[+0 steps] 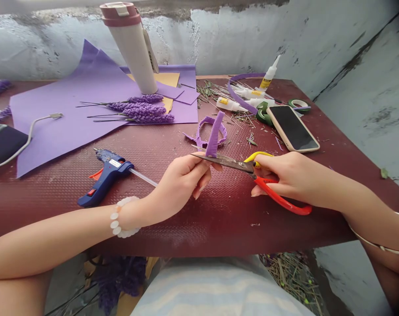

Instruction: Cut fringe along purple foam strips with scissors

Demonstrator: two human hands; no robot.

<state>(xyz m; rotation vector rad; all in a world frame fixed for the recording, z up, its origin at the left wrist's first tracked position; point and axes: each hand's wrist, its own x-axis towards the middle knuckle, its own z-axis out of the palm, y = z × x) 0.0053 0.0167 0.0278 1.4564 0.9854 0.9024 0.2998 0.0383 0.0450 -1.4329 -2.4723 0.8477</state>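
Between the fingers of my left hand [183,182] is pinched a purple foam strip [214,136], whose near part stands upright while the rest curls in a loop on the table behind. Fine cuts show along the looped part. My right hand [285,175] grips scissors [230,162] with one yellow and one red handle. Their blades point left and lie across the base of the upright strip, just above my left fingertips. Whether the blades are parted around the strip is hard to make out.
A blue glue gun [107,175] lies left of my hands. Behind are purple foam sheets [61,114], lavender-like stems [140,112] and a tumbler [130,48]. At right lie a phone [293,127], glue bottles [230,104], green tape [298,104] and scattered stem bits. The table edge [219,250] is close to my body.
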